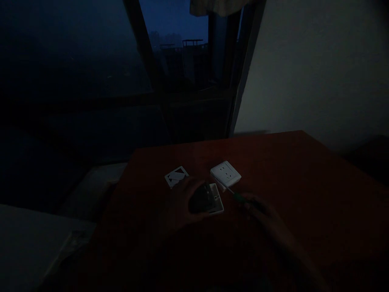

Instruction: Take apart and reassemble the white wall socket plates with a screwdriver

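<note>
In the dim head view my left hand curls round a white open socket box with a dark part at its near side; the part's kind is unclear in the gloom. My right hand is closed round the green handle of a screwdriver. Its metal shaft points up and left, with the tip close to the front edge of a white wall socket; whether they touch I cannot tell. Just beyond my left hand lies a flat white frame, partly covered by the fingers.
Everything rests on a reddish-brown table. Behind it stands a dark-framed window, and a pale wall rises at the right. A light-coloured surface shows at lower left. The near part of the table is lost in darkness.
</note>
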Demonstrator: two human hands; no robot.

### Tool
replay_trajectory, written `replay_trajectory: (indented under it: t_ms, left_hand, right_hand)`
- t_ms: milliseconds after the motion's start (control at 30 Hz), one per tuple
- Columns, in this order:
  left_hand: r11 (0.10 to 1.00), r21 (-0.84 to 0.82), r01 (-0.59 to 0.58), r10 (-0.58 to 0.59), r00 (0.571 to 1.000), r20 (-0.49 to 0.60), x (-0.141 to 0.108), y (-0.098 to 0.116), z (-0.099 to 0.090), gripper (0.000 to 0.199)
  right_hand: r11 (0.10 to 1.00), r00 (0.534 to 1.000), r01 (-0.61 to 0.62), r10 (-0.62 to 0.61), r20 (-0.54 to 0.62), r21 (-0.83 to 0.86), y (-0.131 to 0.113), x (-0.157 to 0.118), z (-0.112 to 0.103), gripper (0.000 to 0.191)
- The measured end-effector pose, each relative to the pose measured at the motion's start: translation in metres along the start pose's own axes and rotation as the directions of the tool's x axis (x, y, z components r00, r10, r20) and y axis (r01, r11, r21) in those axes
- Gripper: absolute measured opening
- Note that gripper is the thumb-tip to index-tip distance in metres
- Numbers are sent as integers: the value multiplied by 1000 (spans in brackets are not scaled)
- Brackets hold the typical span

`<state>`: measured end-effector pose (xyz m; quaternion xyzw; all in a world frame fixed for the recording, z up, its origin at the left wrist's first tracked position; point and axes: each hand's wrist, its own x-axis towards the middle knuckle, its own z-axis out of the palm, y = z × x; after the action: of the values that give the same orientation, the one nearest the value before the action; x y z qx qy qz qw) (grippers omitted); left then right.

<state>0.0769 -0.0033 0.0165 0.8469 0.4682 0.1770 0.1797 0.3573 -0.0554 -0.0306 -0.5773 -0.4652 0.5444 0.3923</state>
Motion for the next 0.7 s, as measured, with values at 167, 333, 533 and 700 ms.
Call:
replay_trajectory:
  t_ms: [167, 333, 533, 700]
  left_hand:
    - [989, 97, 109, -105, 993, -53, -28, -38, -9, 76]
    - [986, 146, 80, -86, 996, 34, -46, -53, -2, 78]
    - [987, 146, 65, -74, 995, 60, -43, -48, 5, 87]
    - [991, 125, 48, -53, 998, 39, -33, -32, 6, 93]
  right_hand:
    - [997, 999, -35, 36, 12, -62, -2, 0, -3, 52]
    - [993, 997, -6, 15, 72, -117, -9, -2, 2, 50]
    - [984, 1000, 1, 3, 19, -177, -14, 3, 21, 40]
    - [968, 994, 112, -107, 36, -223, -12, 14, 31, 31]
